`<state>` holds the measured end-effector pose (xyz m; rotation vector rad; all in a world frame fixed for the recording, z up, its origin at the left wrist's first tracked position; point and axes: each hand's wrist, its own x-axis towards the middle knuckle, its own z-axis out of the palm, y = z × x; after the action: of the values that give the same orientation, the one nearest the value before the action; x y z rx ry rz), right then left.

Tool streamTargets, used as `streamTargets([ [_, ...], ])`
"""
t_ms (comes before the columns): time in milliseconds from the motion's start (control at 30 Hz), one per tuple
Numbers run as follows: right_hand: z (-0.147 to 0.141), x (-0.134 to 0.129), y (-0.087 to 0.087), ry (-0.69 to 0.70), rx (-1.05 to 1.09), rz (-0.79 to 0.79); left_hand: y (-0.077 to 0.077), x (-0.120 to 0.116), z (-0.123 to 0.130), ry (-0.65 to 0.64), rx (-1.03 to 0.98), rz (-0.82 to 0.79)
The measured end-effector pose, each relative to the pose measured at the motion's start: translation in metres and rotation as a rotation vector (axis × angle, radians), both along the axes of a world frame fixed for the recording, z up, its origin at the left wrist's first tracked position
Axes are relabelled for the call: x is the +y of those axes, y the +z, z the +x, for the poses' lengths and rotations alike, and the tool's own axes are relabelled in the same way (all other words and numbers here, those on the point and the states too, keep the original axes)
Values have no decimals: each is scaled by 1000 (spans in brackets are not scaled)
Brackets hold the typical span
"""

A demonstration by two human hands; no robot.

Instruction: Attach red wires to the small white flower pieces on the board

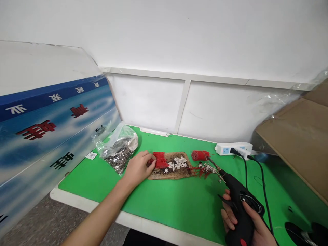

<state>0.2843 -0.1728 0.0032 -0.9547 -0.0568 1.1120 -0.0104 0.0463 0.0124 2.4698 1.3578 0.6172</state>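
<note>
My right hand (230, 218) is wrapped round the grip of a black soldering gun (241, 198), whose metal tip assembly reaches left over the table. Under the tip end lie a few small silvery metal pieces with red wires (203, 168). My left hand (142, 165) is closed at the left end of a row of red wires (160, 160), thumb and fingers bent together on them. These wires lie side by side on a scorched brown board (156, 173). On the board's right part sits a cluster of small flat metal pieces (178, 163). A tied bundle of red wires (200, 155) lies behind the tip.
A clear plastic bag (119, 147) of small metal parts stands at the left on the green table (164, 201). A white power strip (225, 148) with two black cables lies back right. A cardboard box (297, 136) borders the right, and a printed blue panel (58, 123) the left.
</note>
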Motion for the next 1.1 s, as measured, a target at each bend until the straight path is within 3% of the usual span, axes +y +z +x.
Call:
streamTargets([
  [200, 1, 1, 0, -1, -28, -44, -3, 1, 0, -3, -130, -24],
  [400, 1, 2, 0, 20, -2, -54, 8, -10, -3, -10, -274, 20],
  [533, 2, -1, -1, 19, 24, -50, 11, -22, 0, -55, -222, -32],
  [733, 6, 0, -3, 28, 32, -67, 2, -34, 0, -165, -198, -117],
  [1100, -1, 1, 4, 17, -61, -85, -8, -37, 1, -150, -197, -122],
])
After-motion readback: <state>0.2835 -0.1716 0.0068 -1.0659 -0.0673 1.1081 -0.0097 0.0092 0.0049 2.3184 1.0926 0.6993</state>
